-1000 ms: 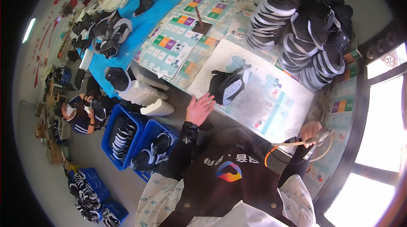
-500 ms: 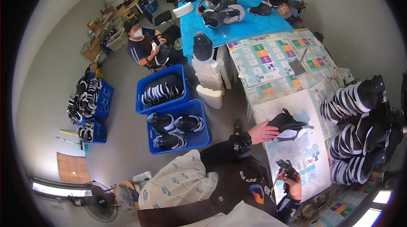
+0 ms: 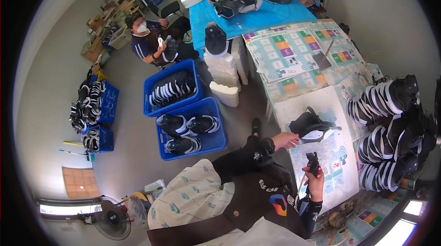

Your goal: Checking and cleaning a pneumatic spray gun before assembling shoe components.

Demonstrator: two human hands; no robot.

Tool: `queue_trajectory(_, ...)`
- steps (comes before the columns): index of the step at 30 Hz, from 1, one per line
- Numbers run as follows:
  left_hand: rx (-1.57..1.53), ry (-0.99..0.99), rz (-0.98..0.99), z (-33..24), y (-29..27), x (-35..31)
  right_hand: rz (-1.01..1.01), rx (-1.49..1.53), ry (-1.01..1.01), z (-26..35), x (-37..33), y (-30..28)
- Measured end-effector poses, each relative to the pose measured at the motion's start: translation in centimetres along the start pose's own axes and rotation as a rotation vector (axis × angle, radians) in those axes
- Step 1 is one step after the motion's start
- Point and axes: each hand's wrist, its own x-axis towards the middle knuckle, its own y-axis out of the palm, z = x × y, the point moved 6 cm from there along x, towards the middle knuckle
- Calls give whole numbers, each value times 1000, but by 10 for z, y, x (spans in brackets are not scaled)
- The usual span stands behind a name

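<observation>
A black shoe upper (image 3: 307,123) with a pale grey and white lower part lies on its side on a worn white board (image 3: 328,96). At its near left edge is my left hand (image 3: 285,140), with the fingers drawn together on the rim; the exact grip is small in view. My right hand (image 3: 315,184) is wrapped round a small black hand tool (image 3: 313,163) that looks like a spray gun. Its tip points away from me, a little short of the shoe upper, and a thin pale hose seems to run down beside my wrist.
Stacked black-and-white shoe uppers (image 3: 374,133) stand along the table's right side. A flat dark blade (image 3: 323,61) lies on the printed sheets. Left of the table are blue crates (image 3: 193,152) with shoes and white foam blocks (image 3: 224,92). Two co-workers sit beyond, near the blue table (image 3: 275,21).
My left hand has gone from spread fingers to fingers drawn together at the shoe upper's edge. My right hand has raised and turned the black tool upright. The whole view has shifted slightly.
</observation>
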Motion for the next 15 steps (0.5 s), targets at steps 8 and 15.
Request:
queue_trajectory(8,939,1060,179,-137,155,-102,-59,-187,-33,-27,16,-12)
queue_trajectory(15,1158,1071,301,-120,185,-104,-99,-241,-227,8,4,3)
